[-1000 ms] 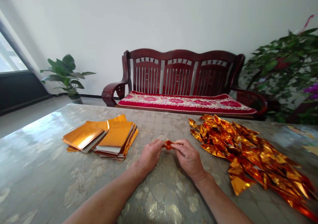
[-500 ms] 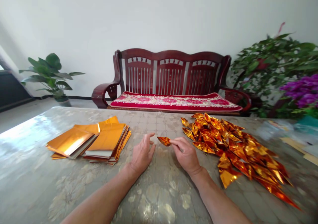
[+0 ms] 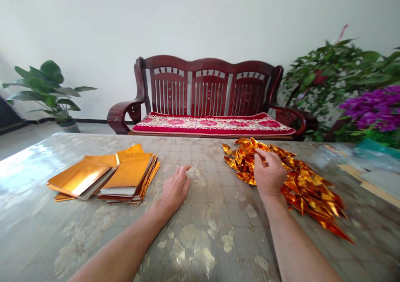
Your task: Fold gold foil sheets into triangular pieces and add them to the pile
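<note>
My right hand (image 3: 270, 170) is over the near left side of a heap of folded gold foil paper ingots (image 3: 308, 190), shiny and pointed at the ends. Its thumb and index finger are pinched together on a folded paper ingot (image 3: 251, 148), which blends into the heap behind it. Part of the heap is hidden by this hand. My left hand (image 3: 175, 188) rests on the table with its fingers loosely apart and nothing in them. To its left lies a stack of flat gold foil paper sheets (image 3: 126, 171), with more sheets (image 3: 78, 175) fanned out beside it.
A patterned cover lies over the table (image 3: 200, 232). Clear plastic bags (image 3: 334, 155) and pale cards (image 3: 371, 186) lie at the right edge. Behind are a wooden bench (image 3: 208, 90) with a red cushion, a potted plant (image 3: 51, 90) and purple flowers (image 3: 373, 107).
My right hand has moved right and away from me with the paper ingot, from mid-table to the heap. My left hand stays near its place. The view has shifted slightly.
</note>
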Available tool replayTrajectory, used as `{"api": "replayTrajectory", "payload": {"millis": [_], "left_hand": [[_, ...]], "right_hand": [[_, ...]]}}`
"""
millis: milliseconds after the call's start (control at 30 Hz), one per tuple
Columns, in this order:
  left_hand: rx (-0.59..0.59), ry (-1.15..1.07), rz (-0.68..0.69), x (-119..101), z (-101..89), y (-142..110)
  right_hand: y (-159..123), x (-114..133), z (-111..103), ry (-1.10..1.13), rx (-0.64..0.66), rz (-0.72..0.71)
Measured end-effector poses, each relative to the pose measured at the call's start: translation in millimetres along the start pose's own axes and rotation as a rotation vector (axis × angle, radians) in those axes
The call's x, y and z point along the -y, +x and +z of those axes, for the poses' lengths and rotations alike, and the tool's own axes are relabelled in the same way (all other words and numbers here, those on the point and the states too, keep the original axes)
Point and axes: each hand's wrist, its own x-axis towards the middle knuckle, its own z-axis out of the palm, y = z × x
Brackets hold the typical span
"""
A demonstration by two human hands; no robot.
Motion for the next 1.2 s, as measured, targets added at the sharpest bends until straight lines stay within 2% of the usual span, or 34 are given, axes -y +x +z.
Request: {"api": "replayTrajectory", "payload": {"millis": [167,200,267,300,367,400,500,600,700,833,900,967,1100,1200], "left_hand": [[-0.001,0.044,0.034,0,1.3,0],[-0.002,0.054,0.040,0,1.7,0],[-0.005,0.066,0.055,0,2.4,0],[-0.007,0.068,0.063,0,2.7,0],[-0.011,0.066,0.076,-1,3.2,1],[-0.013,0.063,0.080,-1,3.4,1],[-0.026,0.051,0.078,0,3.3,1],[-0.060,0.075,0.078,1,0.9,0],[-0.102,0.163,0.089,1,-6.1,0],[-0.168,0.258,0.045,-2,-27.7,7],[-0.160,0.273,-0.007,-1,-45.9,13],[-0.103,0.303,-0.091,7,-68.6,20],[0.008,0.410,-0.312,43,-115.7,27],[0.125,0.457,-0.434,79,-137.3,26]], "right_hand": [[25,-58,-31,-0.290,-0.184,0.204],[29,-69,-36,-0.330,-0.181,0.228],[32,-83,-41,-0.379,-0.238,0.284],[33,-85,-41,-0.383,-0.247,0.267],[32,-75,-34,-0.323,-0.235,0.158],[29,-64,-28,-0.257,-0.178,0.078],[12,-19,-6,-0.040,-0.038,-0.133],[-18,24,14,0.151,0.221,-0.243],[-50,51,22,0.243,0.451,-0.269],[-72,62,24,0.344,0.680,-0.311],[-74,60,24,0.351,0.729,-0.290],[-73,58,25,0.340,0.744,-0.252],[-72,56,28,0.332,0.765,-0.226],[-73,57,29,0.326,0.777,-0.223]]}}
